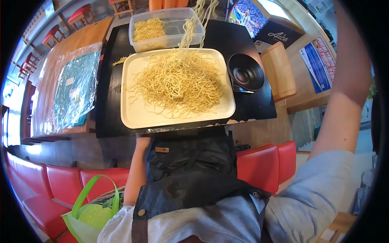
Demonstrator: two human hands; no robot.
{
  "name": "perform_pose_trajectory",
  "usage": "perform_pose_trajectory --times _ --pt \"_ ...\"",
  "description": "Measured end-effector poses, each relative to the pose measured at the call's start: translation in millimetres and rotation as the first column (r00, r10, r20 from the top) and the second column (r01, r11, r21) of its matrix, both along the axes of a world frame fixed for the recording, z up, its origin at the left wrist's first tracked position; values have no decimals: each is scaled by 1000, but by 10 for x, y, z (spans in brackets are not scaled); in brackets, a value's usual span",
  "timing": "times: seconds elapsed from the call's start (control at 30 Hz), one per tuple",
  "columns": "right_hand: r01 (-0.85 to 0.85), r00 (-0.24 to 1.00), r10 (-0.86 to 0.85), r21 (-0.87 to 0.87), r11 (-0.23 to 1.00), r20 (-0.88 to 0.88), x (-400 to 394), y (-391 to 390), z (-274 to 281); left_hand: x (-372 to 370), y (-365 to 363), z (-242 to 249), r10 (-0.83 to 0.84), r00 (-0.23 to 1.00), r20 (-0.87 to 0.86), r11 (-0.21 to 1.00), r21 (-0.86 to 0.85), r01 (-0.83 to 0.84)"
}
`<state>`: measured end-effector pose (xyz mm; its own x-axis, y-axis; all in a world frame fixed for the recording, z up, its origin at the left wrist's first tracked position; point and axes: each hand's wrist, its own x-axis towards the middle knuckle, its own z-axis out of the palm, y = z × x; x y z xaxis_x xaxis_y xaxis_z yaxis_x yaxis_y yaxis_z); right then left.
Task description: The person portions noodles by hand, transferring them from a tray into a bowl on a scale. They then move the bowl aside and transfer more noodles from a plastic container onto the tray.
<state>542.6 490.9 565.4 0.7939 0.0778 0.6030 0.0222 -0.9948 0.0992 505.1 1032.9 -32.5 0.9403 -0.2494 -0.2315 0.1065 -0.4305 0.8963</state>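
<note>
A large heap of thin yellow noodles (182, 83) lies on a cream tray (129, 115) on the black table. Several strands of noodles (190, 30) hang down from the top edge of the view, over the tray's far side. My right arm (344, 93) is raised along the right side, and its hand is beyond the top of the view. What that hand holds does not show. My left forearm (135, 166) reaches under the near table edge, which hides the left hand. Behind the tray, a clear plastic container (178, 32) has more noodles in its left part.
A black bowl (246, 73) stands right of the tray, on what looks like a small scale. Plastic-wrapped teal material (77, 85) covers the wooden table at left. Red seats (259, 166) stand nearby, and a green bag (87, 214) holds leafy produce. A wooden chair (278, 71) stands at right.
</note>
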Motion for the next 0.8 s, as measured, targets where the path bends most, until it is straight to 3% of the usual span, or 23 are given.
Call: perform_pose_trajectory --times 0.03,0.1,0.17,0.23,0.27,0.3,0.37,0.4,0.47,0.5,0.57,0.6,0.67,0.73,0.8 --pt "13 1000 -13 -4 1000 0 -11 -35 18 19 80 -135 7 1000 -2 1000 0 -7" --pt "35 999 -34 -9 999 2 -53 -103 46 85 179 -392 16 969 245 986 157 -56" --pt "50 999 -50 -10 999 -1 -78 -182 66 106 212 -509 -45 973 224 976 216 -4" --pt "71 997 -71 -16 997 -7 -108 -228 96 19 125 -301 -286 958 18 932 237 274" --pt "93 996 -93 -17 996 -8 -150 -258 117 -32 -40 130 -323 946 -27 893 321 315" --pt "102 995 -102 -19 995 -6 -163 -263 126 -39 -126 443 -401 894 -200 819 360 447" --pt "117 993 -117 -16 993 -2 -189 -293 160 -132 -212 564 -385 878 -284 758 445 477" --pt "124 992 -124 -16 992 -2 -206 -308 172 -152 -227 555 -386 879 -281 759 445 476" --pt "136 991 -137 -14 991 -5 -234 -336 186 -192 -246 542 -526 848 -67 745 444 498" --pt "147 989 -148 -22 989 -6 -254 -354 198 -192 -274 700 -528 847 -67 744 444 499" --pt "154 988 -154 -26 988 -7 -272 -391 213 -143 -304 1340 -594 754 -282 766 87 636" --pt "159 987 -160 -29 987 -8 -280 -406 212 -117 -260 1512 -588 758 -283 771 86 631" --pt "167 986 -167 -31 986 -12 -317 -469 209 -68 -156 1889 -693 690 -208 721 -214 659" --pt "170 985 -170 -36 985 -8 -329 -533 229 35 31 2177 -615 787 -54 773 -243 587" --pt "175 984 -176 -45 984 -12 -347 -543 234 132 215 2322 -326 945 -26 924 -220 312"
